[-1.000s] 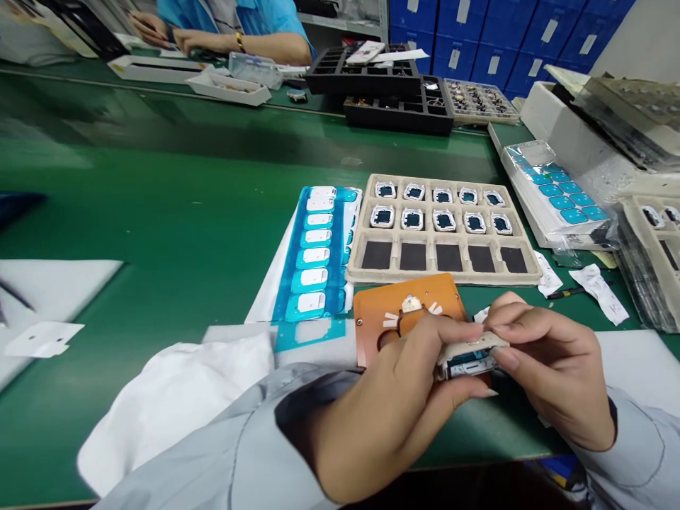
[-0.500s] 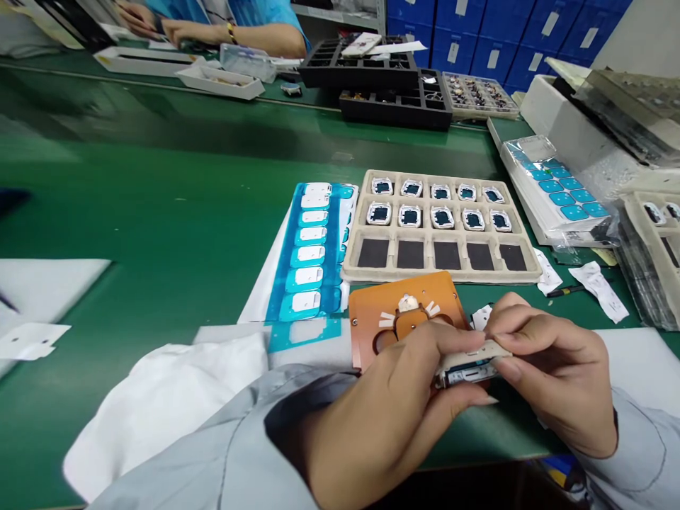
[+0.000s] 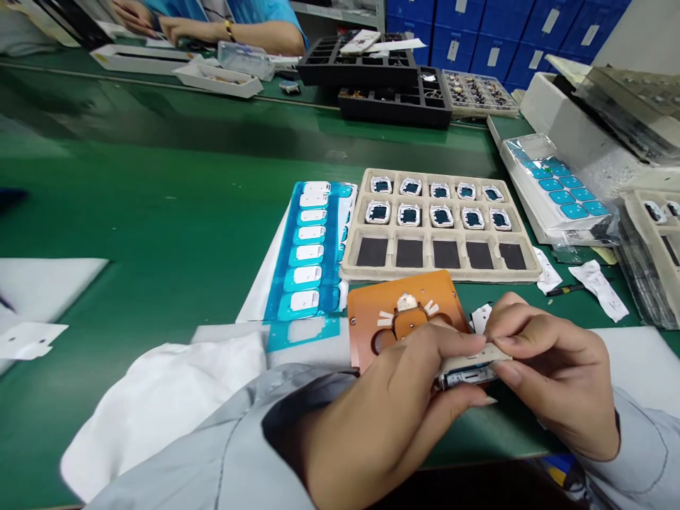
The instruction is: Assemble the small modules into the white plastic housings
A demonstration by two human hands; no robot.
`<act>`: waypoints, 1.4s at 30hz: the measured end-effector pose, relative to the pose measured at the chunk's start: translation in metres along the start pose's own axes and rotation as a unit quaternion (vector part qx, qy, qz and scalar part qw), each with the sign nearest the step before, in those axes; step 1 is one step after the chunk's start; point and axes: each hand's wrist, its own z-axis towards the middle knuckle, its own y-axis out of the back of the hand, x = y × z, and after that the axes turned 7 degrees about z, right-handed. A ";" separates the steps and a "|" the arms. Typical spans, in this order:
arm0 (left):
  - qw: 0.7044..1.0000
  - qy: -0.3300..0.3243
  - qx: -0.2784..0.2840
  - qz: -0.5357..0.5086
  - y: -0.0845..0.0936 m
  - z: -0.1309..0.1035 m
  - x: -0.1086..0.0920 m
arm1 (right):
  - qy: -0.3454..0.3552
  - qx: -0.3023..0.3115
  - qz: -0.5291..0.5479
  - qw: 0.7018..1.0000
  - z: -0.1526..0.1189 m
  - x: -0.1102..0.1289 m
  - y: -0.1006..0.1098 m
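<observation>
Between my two hands is a small flat device with a beige face and a silver and dark edge (image 3: 470, 368), tilted near the table's front edge. My left hand (image 3: 393, 404) pinches its left end between thumb and fingers. At the right end, the fingertips of my right hand (image 3: 555, 372) are closed on its corner. Behind my left hand lies an orange-brown plate with an animal figure (image 3: 366, 304), partly covered by my fingers. Beyond it sits a beige tray (image 3: 440, 275) with white-framed parts in two rows and dark pads in the front row.
Left of the tray lies a blue film sheet with white pieces (image 3: 305, 273). A white cloth (image 3: 159, 411) is by my left sleeve. Stacked trays (image 3: 648, 248) and a blue-dotted pack (image 3: 568, 188) stand right. Across the table are black trays (image 3: 393, 106) and a person's hands.
Both my hands keep nearly the same hold on the device. The camera view has shifted very slightly.
</observation>
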 end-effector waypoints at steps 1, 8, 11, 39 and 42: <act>1.000 -0.001 0.000 0.003 0.000 0.000 0.000 | -0.002 -0.001 0.002 1.000 0.000 0.000 0.000; 1.000 -0.013 0.003 0.024 0.000 0.002 0.000 | -0.007 0.005 0.002 1.000 -0.001 0.001 0.000; 0.999 -0.023 -0.008 0.034 -0.001 0.002 0.001 | -0.006 0.004 -0.001 1.000 -0.001 0.001 0.000; 0.996 0.031 0.028 -0.082 0.004 0.006 -0.004 | 0.020 0.009 -0.025 0.999 0.001 0.002 0.000; 0.995 0.030 0.031 -0.087 0.003 0.006 -0.003 | 0.020 0.009 -0.032 0.999 0.001 0.002 0.000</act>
